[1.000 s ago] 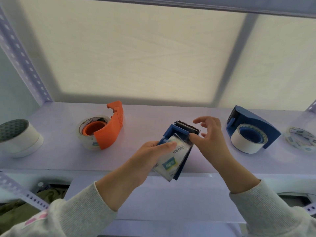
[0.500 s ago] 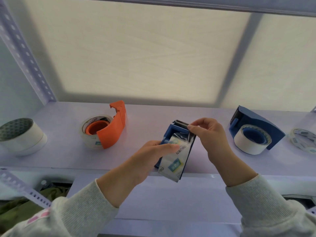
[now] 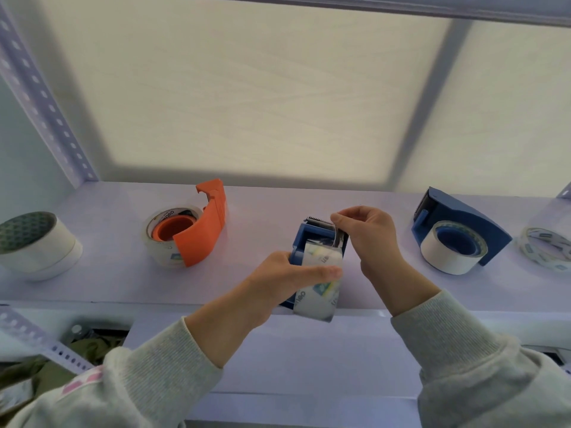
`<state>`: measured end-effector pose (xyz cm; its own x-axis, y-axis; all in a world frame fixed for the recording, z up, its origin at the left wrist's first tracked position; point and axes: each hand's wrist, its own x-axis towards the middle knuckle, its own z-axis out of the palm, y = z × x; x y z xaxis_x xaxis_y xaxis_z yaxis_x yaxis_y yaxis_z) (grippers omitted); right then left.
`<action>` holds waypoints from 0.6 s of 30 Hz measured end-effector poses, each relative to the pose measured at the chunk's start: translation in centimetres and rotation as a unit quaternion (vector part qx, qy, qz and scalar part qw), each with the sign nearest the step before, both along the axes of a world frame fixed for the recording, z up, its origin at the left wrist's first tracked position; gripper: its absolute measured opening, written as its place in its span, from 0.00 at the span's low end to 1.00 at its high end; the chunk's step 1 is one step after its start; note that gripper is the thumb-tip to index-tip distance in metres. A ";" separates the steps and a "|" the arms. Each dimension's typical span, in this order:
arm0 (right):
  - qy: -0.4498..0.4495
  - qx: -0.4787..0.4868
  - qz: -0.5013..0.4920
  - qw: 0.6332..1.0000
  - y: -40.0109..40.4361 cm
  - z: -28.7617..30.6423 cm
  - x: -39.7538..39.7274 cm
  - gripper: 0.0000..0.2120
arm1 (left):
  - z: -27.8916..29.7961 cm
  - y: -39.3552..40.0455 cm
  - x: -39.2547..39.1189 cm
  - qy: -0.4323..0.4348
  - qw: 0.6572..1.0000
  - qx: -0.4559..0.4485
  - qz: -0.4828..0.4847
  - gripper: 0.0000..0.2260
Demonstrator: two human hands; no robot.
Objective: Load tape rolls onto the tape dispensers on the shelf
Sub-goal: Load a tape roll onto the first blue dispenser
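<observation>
At the front edge of the pale shelf (image 3: 262,211), my left hand (image 3: 287,279) grips a blue tape dispenser (image 3: 304,239) with a clear tape roll (image 3: 318,299) seated in it. My right hand (image 3: 367,233) pinches the loose end of the clear tape (image 3: 335,239) just below the dispenser's toothed blade. To the left, an orange dispenser (image 3: 200,233) lies with a clear roll on its hub. At the right, a second blue dispenser (image 3: 457,227) carries a white roll (image 3: 448,254).
Two stacked white tape rolls (image 3: 34,245) stand at the shelf's far left. A thin printed roll (image 3: 545,248) lies flat at the far right. A perforated metal upright (image 3: 43,97) rises at the left. A lower shelf and olive cloth (image 3: 83,347) sit below.
My right hand went from open beside the blade to pinching the tape end and lifting it toward the blade. The dispenser in my left hand has turned more upright.
</observation>
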<state>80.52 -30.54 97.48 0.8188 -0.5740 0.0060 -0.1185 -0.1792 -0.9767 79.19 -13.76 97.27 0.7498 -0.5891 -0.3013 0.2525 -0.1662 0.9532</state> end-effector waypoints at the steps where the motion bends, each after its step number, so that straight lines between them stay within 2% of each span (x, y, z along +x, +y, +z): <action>1: -0.008 0.000 -0.009 1.000 0.1 0.1 0.1 0.07 | 0.0 0.0 0.0 0.000 1.000 -0.002 0.001 0.04; 10: -0.045 0.016 -0.087 0.995 0.9 -0.6 1.3 0.05 | 0.1 0.0 0.1 0.002 1.000 0.002 0.008 0.07; 15: -0.044 0.035 -0.088 0.995 0.5 0.0 1.8 0.07 | -0.1 0.1 -0.3 -0.003 1.000 -0.002 -0.012 0.04; 18: -0.030 0.048 -0.078 0.995 0.7 0.2 1.9 0.06 | -0.3 0.1 -0.2 -0.003 1.000 0.003 -0.011 0.07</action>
